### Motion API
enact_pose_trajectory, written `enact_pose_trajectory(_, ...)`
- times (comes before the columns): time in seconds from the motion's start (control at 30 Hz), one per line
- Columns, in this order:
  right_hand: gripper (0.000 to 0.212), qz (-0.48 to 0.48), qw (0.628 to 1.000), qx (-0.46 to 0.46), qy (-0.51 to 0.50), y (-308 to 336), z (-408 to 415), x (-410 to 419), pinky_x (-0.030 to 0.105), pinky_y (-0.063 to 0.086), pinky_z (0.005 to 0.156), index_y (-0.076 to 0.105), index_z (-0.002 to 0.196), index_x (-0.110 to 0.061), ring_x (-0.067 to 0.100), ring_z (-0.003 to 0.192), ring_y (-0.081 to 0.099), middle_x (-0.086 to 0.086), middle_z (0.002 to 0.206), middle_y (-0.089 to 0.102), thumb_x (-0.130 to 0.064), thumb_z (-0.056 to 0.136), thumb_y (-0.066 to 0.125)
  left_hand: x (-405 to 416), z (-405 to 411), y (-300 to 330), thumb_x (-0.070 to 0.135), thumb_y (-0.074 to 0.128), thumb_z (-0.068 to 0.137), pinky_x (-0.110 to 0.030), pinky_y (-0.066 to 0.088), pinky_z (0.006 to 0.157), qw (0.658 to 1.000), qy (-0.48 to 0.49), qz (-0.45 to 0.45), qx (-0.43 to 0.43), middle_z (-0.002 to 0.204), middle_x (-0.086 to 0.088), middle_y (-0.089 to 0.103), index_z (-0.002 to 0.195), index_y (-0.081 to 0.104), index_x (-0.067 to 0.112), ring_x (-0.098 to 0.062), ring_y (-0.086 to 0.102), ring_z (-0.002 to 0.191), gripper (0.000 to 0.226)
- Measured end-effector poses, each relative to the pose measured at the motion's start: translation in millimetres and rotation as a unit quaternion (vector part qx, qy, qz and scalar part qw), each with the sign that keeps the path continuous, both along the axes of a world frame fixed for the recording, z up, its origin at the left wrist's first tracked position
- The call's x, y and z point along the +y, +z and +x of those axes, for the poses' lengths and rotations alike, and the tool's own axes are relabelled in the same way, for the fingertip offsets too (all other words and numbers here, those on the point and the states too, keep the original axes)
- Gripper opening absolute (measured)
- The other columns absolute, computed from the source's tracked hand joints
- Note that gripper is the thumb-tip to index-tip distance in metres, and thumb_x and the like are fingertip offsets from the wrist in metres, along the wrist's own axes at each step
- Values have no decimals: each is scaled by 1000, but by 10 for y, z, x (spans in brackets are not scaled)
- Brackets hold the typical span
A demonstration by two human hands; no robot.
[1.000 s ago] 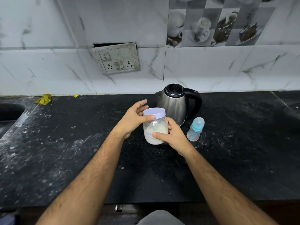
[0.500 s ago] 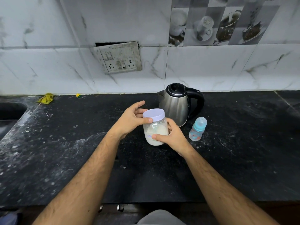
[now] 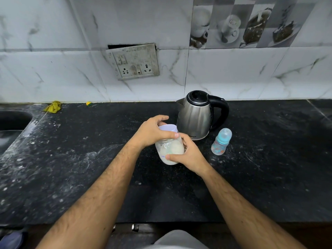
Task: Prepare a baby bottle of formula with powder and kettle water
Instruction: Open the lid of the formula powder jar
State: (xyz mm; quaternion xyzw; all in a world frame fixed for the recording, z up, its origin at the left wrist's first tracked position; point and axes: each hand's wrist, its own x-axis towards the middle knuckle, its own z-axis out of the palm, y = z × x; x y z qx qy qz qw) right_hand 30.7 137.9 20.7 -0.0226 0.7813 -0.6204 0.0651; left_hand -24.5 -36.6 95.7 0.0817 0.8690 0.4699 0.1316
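A clear powder jar, part full of white powder, stands on the black counter in front of me. My right hand wraps the jar's body from the right. My left hand grips its pale lilac lid from above, and the lid looks tilted on the jar's mouth. Behind the jar stands a steel kettle with a black handle and closed lid. A small baby bottle with a teal cap stands upright to the right of the kettle.
A sink basin lies at the far left. A yellow rag and a small yellow-green scrap lie by the tiled wall. A loose socket plate hangs on the wall above. White powder dusts the counter.
My left hand has closed down over the lid from beside it, and the lid has tipped. The right hand has slid lower on the jar, which stays in place.
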Motion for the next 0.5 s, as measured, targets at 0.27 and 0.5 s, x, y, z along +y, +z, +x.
enact_pose_trajectory(0.27,83,20,999,-16,-21,-122,31,37,28,52,92,48,130,-28,5,111,61,-10,122,63,-18,61,92,-34,80,-119,55,66,86,-26,51,78,985,115,114,-62,98,8,70,108,70,12,-10,65,93,49)
enact_pose_trajectory(0.5,81,37,998,-26,-50,-245,67,103,32,52,95,47,125,-33,5,111,60,-11,120,63,-24,58,91,-284,102,-597,65,47,93,-34,55,64,880,281,281,-258,109,-9,69,121,58,20,-23,68,89,55)
